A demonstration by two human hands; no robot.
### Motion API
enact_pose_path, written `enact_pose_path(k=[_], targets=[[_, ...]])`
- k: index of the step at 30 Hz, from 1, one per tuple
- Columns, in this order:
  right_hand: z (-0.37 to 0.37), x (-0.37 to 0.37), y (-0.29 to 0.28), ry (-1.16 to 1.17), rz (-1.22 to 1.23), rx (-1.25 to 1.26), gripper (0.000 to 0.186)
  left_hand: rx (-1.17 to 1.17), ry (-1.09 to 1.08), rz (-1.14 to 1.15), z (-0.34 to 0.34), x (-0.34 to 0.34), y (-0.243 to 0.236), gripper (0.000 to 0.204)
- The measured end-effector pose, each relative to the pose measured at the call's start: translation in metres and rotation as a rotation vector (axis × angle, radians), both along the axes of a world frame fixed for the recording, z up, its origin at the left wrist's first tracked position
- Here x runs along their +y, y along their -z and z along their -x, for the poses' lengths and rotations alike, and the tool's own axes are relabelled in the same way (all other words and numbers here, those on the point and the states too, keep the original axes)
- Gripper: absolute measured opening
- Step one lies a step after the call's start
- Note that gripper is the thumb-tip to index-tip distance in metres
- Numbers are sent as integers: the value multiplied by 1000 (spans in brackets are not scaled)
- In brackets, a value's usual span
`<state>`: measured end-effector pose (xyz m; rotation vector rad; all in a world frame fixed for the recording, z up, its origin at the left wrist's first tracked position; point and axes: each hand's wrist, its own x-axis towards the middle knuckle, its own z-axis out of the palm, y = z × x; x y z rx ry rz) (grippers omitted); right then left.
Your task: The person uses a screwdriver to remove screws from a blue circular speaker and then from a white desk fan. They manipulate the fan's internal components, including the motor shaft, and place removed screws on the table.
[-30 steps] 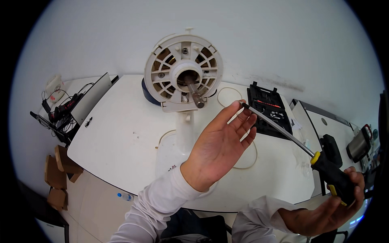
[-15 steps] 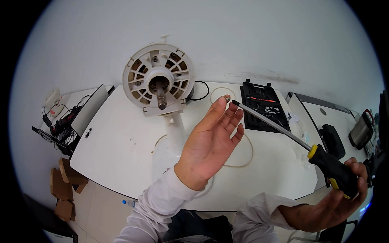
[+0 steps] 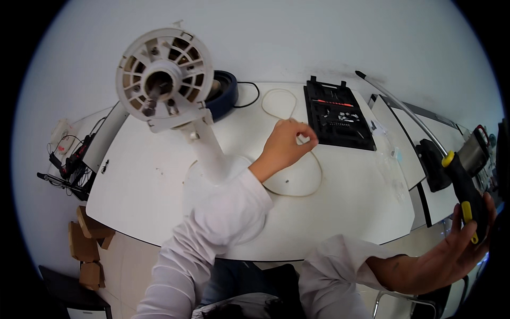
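My left hand (image 3: 282, 146) hovers over the table in the middle, back of the hand up, fingers curled with thumb and forefinger making a ring. Whatever its fingertips hold, if anything, is hidden. Below it a small dark metal piece (image 3: 287, 181) lies on the white table. At the far right my right hand (image 3: 457, 247) grips the black and yellow handle of a long screwdriver (image 3: 452, 165), its tip up and to the left. Left of my left hand stands a white fan motor housing (image 3: 194, 98) with slotted openings and a bare shaft, on a white stand (image 3: 210, 154).
A black tool case (image 3: 345, 141) lies open at the back right. A dark blue round part (image 3: 226, 98) sits behind the housing. A pale cord (image 3: 320, 178) loops across the table (image 3: 340, 212). A second table at right bears a black case (image 3: 433, 165).
My left hand has turned over and dropped from the screwdriver tip, where it pinched a small metal piece. The screwdriver has swung upright and right. The view has shifted.
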<state>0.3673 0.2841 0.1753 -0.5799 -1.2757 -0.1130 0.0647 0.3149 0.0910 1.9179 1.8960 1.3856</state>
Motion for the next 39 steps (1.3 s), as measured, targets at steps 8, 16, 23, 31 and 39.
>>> enact_pose_path(k=[8,16,23,31,39], targets=[[2,13,-1,100,77,-60,38,69,-205,560,17,34,66,12],[7,17,-5,38,28,-22,37,159,-136,349,24,5,40,27],[13,17,-7,-4,-173,464,38,380,79,329,-15,-171,-52,28],[27,-18,-29,-120,-520,533,19,298,-292,248,8,-267,35,55],[30,-61,-10,98,-382,11,27,169,-295,128,15,-275,79,70]])
